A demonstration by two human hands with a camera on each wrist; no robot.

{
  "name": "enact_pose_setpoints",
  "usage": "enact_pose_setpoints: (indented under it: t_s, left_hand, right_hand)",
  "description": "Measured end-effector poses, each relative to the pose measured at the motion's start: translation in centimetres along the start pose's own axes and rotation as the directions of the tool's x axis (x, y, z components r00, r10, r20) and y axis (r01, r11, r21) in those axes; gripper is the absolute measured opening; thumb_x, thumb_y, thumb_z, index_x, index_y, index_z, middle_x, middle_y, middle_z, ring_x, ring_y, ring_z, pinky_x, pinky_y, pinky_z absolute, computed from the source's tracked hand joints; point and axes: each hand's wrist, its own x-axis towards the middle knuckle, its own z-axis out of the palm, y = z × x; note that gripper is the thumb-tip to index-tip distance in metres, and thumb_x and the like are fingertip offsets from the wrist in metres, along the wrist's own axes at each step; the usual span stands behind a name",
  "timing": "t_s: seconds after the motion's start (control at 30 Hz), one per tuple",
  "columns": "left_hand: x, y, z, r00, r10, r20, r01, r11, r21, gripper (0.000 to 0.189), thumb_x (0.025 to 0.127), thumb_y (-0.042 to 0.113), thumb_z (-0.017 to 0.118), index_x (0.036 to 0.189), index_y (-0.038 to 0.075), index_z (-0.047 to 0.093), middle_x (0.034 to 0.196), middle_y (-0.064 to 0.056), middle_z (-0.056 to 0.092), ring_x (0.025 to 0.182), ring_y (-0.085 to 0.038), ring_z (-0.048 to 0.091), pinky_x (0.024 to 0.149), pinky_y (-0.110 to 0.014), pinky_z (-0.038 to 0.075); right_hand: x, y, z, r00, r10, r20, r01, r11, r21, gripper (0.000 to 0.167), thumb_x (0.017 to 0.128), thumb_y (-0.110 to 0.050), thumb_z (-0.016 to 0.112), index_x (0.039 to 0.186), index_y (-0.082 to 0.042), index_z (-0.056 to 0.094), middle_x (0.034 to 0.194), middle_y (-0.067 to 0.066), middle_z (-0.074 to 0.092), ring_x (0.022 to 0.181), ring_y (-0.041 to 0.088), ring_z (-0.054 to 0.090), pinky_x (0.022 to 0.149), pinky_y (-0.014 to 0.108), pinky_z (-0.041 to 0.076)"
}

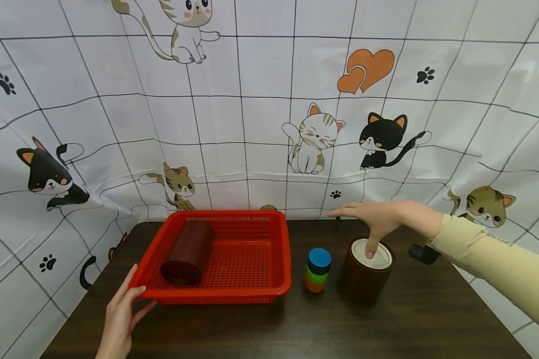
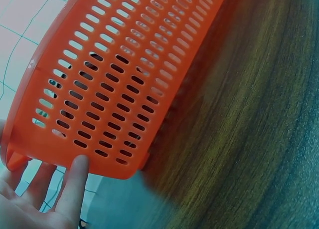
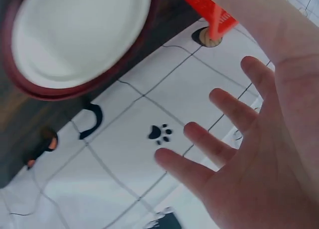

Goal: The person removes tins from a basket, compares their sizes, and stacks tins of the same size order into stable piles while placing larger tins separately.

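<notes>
A red plastic basket [image 1: 233, 294] with slotted walls stands on the dark wooden table. My left hand [image 1: 119, 311] grips its near left corner; in the left wrist view, one fingertip presses against the outer wall below the slots. Inside the basket, on its left side, lies a dark reddish-brown roll [image 1: 189, 252]. My right hand [image 1: 377, 219] is spread over a dark brown cylindrical canister [image 1: 366, 279] with a whitish round top [image 1: 379, 257]. In the right wrist view the fingers are apart, and nothing is between them.
Between basket and canister stands a small cylinder [image 1: 318, 269] banded blue, green and orange. A white cloth [image 1: 260, 124] with grid lines and cartoon cats hangs behind the table [image 1: 296, 329] and along its sides.
</notes>
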Motion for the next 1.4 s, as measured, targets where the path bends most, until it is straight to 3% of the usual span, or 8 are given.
enact_pose_setpoints:
  t_s: [0.37, 0.63, 0.9, 1.13, 1.4]
  left_hand:
    - [-0.1, 0.1, 0.2, 1.000, 0.001, -0.019, 0.000, 1.000, 0.008, 0.058, 0.104, 0.032, 0.046, 0.148, 0.057, 0.019, 0.167, 0.005, 0.010, 0.100, 0.015, 0.052, 0.087, -0.022, 0.057]
    - [0.0, 0.0, 0.2, 1.000, 0.017, -0.022, -0.017, 1.000, 0.005, 0.056, 0.104, 0.033, 0.047, 0.148, 0.057, 0.021, 0.166, 0.004, 0.015, 0.102, 0.013, 0.053, 0.084, -0.021, 0.057]
    - [-0.1, -0.1, 0.2, 0.999, 0.028, -0.030, -0.028, 1.000, -0.002, 0.056, 0.104, 0.031, 0.046, 0.148, 0.056, 0.022, 0.164, 0.003, 0.017, 0.102, 0.012, 0.053, 0.084, -0.021, 0.058]
    - [-0.2, 0.0, 0.0, 0.999, 0.021, -0.029, -0.021, 1.000, 0.002, 0.056, 0.104, 0.031, 0.046, 0.148, 0.057, 0.023, 0.163, 0.004, 0.018, 0.102, 0.012, 0.054, 0.084, -0.021, 0.058]
    - [-0.1, 0.0, 0.2, 0.999, 0.021, -0.038, -0.021, 1.000, -0.013, 0.056, 0.104, 0.029, 0.047, 0.147, 0.057, 0.025, 0.166, 0.007, 0.015, 0.103, 0.012, 0.053, 0.083, -0.020, 0.058]
  right_hand:
    - [5.4, -3.9, -2.4, 0.998, -0.058, -0.024, 0.055, 0.991, -0.120, 0.112, 0.067, -0.034, 0.091, 0.157, -0.026, 0.026, 0.163, 0.012, 0.026, 0.147, 0.043, 0.020, 0.111, 0.068, 0.032]
    - [9.6, -6.4, -3.1, 0.991, -0.127, -0.031, 0.117, 0.967, -0.227, 0.111, 0.069, -0.037, 0.090, 0.158, -0.031, 0.024, 0.165, 0.008, 0.021, 0.149, 0.038, 0.018, 0.116, 0.062, 0.030]
    - [13.3, -9.0, -3.3, 0.973, -0.228, -0.030, 0.200, 0.902, -0.383, 0.111, 0.069, -0.042, 0.090, 0.158, -0.034, 0.024, 0.166, 0.005, 0.020, 0.151, 0.036, 0.018, 0.119, 0.057, 0.027]
    - [17.0, -10.8, -3.3, 0.963, -0.268, 0.013, 0.236, 0.827, -0.511, 0.111, 0.071, -0.052, 0.085, 0.158, -0.037, 0.018, 0.167, 0.003, 0.015, 0.152, 0.033, 0.017, 0.117, 0.051, 0.034]
    - [20.9, -12.5, -2.5, 0.937, -0.348, -0.031, 0.275, 0.790, -0.548, 0.107, 0.075, -0.058, 0.079, 0.158, -0.039, 0.015, 0.167, 0.000, 0.017, 0.153, 0.028, 0.018, 0.116, 0.045, 0.039]
